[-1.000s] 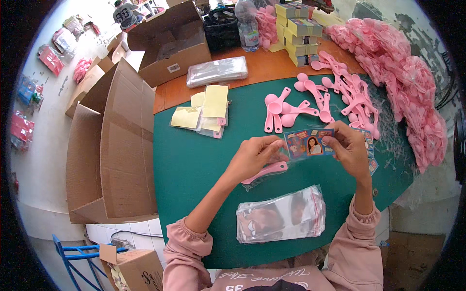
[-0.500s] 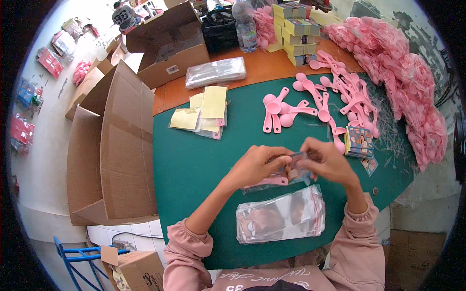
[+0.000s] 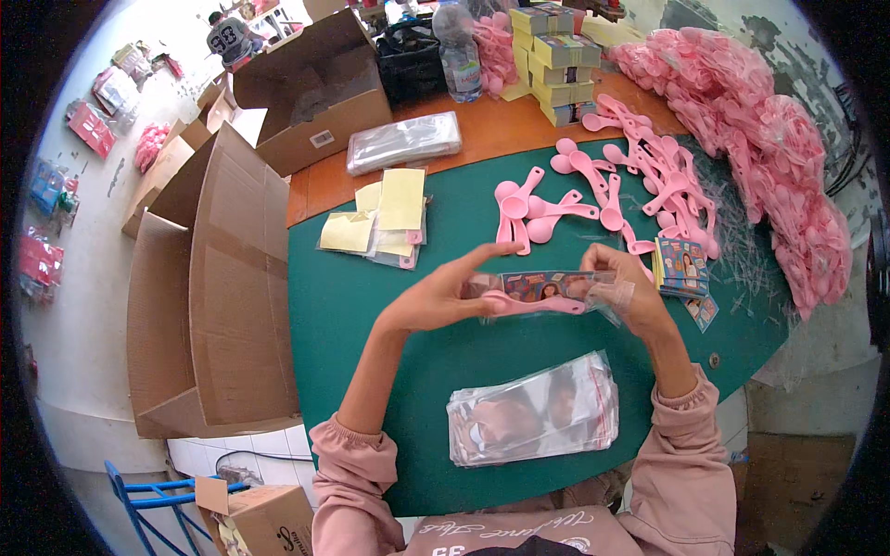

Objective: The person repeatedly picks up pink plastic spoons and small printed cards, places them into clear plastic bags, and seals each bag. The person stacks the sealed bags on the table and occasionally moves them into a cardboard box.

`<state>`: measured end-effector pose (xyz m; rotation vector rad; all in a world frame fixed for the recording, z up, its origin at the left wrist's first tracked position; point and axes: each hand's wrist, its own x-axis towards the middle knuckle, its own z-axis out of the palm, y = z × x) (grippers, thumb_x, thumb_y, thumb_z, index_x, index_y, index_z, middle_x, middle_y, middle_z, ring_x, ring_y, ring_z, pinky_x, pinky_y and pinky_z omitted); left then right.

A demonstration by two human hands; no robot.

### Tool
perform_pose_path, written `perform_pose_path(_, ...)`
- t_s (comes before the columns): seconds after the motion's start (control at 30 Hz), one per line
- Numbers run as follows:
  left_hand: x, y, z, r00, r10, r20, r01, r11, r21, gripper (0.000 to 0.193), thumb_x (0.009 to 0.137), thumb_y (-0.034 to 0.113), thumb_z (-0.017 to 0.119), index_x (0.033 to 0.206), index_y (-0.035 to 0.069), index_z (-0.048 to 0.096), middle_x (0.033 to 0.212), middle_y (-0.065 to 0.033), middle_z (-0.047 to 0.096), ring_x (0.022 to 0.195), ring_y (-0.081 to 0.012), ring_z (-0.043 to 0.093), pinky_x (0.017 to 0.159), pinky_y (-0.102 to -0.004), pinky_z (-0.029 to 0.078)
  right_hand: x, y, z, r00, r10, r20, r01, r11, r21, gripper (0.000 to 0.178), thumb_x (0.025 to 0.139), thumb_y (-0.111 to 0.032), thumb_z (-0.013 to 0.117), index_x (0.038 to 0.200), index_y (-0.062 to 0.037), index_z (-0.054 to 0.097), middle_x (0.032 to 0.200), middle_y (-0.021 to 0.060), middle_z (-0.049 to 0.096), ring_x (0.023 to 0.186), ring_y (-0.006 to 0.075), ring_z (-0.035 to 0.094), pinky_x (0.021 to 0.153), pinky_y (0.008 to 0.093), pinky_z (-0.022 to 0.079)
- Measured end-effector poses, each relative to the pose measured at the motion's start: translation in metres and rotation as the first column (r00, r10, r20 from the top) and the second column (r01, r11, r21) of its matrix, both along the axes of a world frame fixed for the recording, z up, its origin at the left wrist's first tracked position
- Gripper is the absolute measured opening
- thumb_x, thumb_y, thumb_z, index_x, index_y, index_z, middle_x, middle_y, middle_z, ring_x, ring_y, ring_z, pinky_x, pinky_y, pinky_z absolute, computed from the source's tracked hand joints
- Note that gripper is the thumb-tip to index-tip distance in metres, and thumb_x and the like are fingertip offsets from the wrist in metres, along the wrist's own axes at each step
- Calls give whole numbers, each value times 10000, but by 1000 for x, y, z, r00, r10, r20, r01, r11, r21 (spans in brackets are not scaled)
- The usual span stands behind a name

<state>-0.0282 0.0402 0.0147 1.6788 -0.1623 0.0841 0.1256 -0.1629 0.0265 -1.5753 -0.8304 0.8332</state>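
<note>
Between my hands is a clear plastic bag (image 3: pixel 604 295) holding a pink spoon (image 3: pixel 547 305) and a printed card (image 3: pixel 538 286). My left hand (image 3: pixel 440 295) pinches its left end, thumb over the spoon's bowl. At the right end, the fingers of my right hand (image 3: pixel 619 283) close on the bag's loose plastic. Below my hands lies a stack of flat clear bags (image 3: pixel 533 410) on the green table top (image 3: pixel 371 324). A small stack of printed cards (image 3: pixel 681 266) sits just right of my right hand. Loose pink spoons (image 3: pixel 565 208) lie beyond my hands.
Filled bags with yellow card backs (image 3: pixel 380 218) lie at the left. Behind them are a clear bag bundle (image 3: pixel 404 144) and cardboard boxes (image 3: pixel 243 278). Card stacks (image 3: pixel 561 65) and a water bottle (image 3: pixel 458 56) stand at the back. Bagged pink spoons (image 3: pixel 751 139) line the right edge.
The spoon and card, bunched between my hands before, are now stretched out lengthwise in the bag. Both hands have moved farther from my body, and my left hand has shifted left.
</note>
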Motion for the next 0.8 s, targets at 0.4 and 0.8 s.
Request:
perform_pose_path(0.4, -2, -16, -10, 936, 317, -152, -304, 947, 105, 655, 802, 82, 593, 1342, 90, 223, 946, -89, 569, 756, -125, 573, 684, -248, 490, -2, 12, -13, 998, -57, -23, 59, 990, 127, 115, 764, -110, 638, 779, -13, 576, 688, -2, 572, 614, 43, 489, 532, 205, 377)
perform_pose_path(0.8, -18, -53, -14, 842, 247, -479, -461, 791, -403, 505, 926, 130, 333, 1354, 146, 66, 1175, -171, 469, 1018, -273, 542, 798, -384, 503, -32, 16, 9, 699, 259, 666, -353, 936, 6, 337, 695, -98, 615, 1026, -62, 562, 1069, 144, 508, 1041, 307, 461, 893, 392, 355)
